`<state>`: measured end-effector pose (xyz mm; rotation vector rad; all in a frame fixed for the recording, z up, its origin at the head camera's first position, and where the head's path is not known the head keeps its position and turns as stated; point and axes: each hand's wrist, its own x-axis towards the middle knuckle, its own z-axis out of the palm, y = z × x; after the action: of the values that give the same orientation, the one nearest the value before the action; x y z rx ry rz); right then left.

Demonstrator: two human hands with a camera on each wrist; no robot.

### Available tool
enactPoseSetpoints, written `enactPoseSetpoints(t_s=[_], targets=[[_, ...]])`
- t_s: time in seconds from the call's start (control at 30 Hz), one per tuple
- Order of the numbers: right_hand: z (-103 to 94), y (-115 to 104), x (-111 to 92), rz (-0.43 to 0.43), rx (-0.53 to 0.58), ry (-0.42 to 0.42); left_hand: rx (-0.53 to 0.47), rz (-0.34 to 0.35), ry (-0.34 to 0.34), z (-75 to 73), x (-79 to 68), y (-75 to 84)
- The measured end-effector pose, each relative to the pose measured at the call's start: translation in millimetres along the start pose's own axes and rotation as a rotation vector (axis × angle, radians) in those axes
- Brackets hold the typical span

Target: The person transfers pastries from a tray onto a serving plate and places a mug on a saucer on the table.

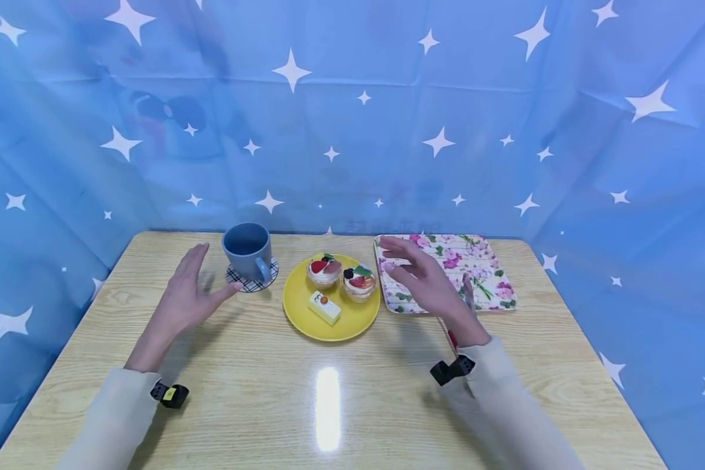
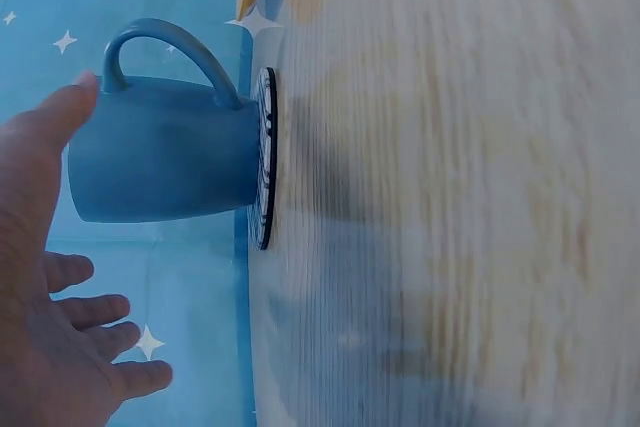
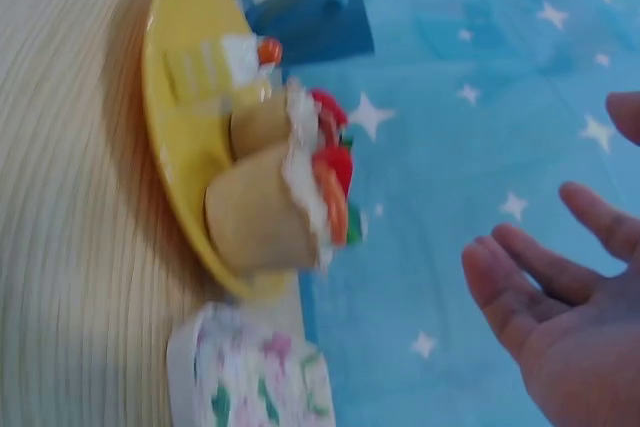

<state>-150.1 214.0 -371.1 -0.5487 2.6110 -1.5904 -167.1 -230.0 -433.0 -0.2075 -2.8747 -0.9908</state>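
Note:
My left hand (image 1: 182, 297), fingers spread and thumb apart, is beside a blue-grey mug (image 1: 245, 251), holding nothing. The mug stands upright on a round coaster (image 1: 250, 285) with dark crossing lines, its handle (image 2: 165, 32) seen side-on in the left wrist view. My right hand (image 1: 422, 277) hovers over the left part of a floral tray (image 1: 482, 274), its fingers loosely bent around nothing. Between the hands sits a yellow plate (image 1: 296, 310) bearing two fruit-topped cream cups (image 1: 324, 270) and a small pale rectangular cake (image 1: 324, 307).
Partly hidden by the right wrist are a slim greyish piece (image 1: 469, 294) over the tray and a red bit (image 1: 452, 338) below it. A blue curtain (image 1: 352, 176) with white stars surrounds the wooden table (image 1: 258, 398) at the back and sides.

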Motion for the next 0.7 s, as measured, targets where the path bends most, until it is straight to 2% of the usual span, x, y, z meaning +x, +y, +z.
enactPoseSetpoints(t_s=[0.13,0.3,0.4,0.7], targets=[[-12.8,9.8,-10.5,0.014,-0.065,0.044,0.027,0.04,0.012,-3.2,-3.8,-2.1],[-28.8,23.6,-17.5,-0.012,-0.138,0.094,0.081,0.086,0.041,-5.4,-7.3,-7.9],[-37.9,29.5,-21.9,-0.004,-0.181,0.122,0.122,0.085,0.047,-6.8,-9.0,-10.3],[-65.4,48.5,-36.2,-0.015,-0.424,0.167,0.198,0.074,0.036,-10.1,-16.8,-14.7]])
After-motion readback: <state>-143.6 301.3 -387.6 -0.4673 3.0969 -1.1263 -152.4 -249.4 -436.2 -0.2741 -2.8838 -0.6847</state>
